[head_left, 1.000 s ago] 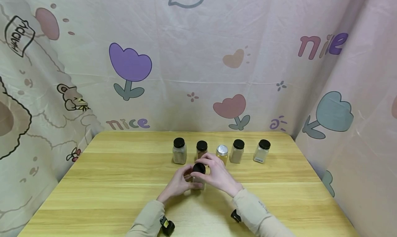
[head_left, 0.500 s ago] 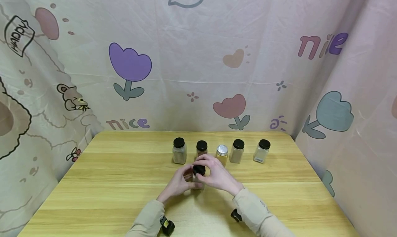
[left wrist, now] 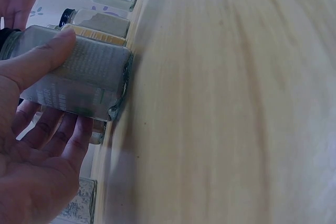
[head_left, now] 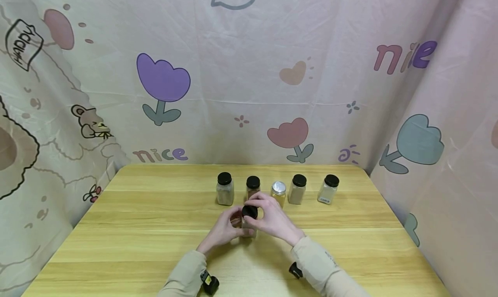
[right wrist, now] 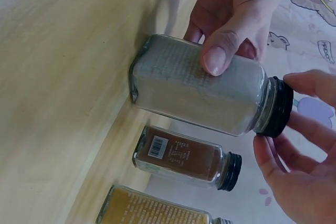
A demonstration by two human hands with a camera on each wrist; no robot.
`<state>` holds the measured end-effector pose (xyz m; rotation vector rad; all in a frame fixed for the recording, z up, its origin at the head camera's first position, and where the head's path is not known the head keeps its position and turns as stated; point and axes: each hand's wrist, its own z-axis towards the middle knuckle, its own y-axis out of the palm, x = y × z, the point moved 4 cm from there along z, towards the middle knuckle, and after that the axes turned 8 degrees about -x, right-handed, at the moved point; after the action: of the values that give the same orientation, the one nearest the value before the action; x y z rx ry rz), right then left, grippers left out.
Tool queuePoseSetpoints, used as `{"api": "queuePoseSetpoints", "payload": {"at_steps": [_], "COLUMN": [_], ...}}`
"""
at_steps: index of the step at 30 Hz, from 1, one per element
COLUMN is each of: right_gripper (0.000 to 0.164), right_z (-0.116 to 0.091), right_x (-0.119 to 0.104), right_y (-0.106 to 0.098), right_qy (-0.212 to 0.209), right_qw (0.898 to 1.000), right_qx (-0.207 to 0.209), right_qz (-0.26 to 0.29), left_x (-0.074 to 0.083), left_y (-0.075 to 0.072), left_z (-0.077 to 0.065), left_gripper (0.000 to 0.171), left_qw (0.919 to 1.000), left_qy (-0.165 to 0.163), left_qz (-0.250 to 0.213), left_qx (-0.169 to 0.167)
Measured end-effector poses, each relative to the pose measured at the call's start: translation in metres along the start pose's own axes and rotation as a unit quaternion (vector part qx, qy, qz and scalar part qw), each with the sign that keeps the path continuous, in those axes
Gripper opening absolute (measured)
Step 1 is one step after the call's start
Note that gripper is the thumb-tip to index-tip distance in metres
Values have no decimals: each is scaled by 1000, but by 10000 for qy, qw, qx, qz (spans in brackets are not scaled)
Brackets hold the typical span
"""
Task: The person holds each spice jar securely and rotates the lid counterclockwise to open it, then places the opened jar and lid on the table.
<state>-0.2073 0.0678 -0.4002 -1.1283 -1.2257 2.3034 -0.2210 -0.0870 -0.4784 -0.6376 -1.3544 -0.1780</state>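
A square glass spice jar (right wrist: 194,87) of greyish powder stands upright on the table, its black screw lid (right wrist: 278,107) seated on the neck. My left hand (head_left: 225,228) grips the jar's body, thumb on the near face and fingers behind, as the left wrist view also shows. Around the lid's rim, the fingertips and thumb of my right hand (head_left: 272,217) pinch from above. Just behind stand a brown-powder jar (right wrist: 178,157) and a yellow-powder jar (right wrist: 152,208) with a silver lid; my right hand partly hides both in the head view.
Along the back of the wooden table (head_left: 136,228), a black-lidded jar (head_left: 225,189) stands at the left. Two more, a beige-filled jar (head_left: 297,190) and a pale jar (head_left: 328,189), stand to the right. A patterned curtain (head_left: 218,132) hangs behind the table.
The right thumb and fingers have shifted slightly around the lid's rim, inward and then a little back. The left hand and the jar stay in place.
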Motion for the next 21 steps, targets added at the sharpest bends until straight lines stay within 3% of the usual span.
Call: {"api": "queuePoseSetpoints", "payload": {"at_steps": [6,12,16,21], "right_gripper": [35,39,34,29], "right_z": [0,-1,0,0], "right_x": [1,3,2,-1], "right_y": [1,4,3,0], "right_qy": [27,295,235,64], "right_qw": [9997,9995,9994,10000], "right_qx": [-170,121,230,71], "right_qz": [169,-64,-133,2], "left_x": [0,0,0,0], "left_y": [0,0,1,0], "left_z": [0,0,0,-1], "left_gripper": [45,43,43,44], "left_qw": [10000,10000,10000,10000], "left_qy": [-14,-20,-45,25], "left_qz": [2,-70,-56,15], "left_qx": [18,-64,-51,-5]}}
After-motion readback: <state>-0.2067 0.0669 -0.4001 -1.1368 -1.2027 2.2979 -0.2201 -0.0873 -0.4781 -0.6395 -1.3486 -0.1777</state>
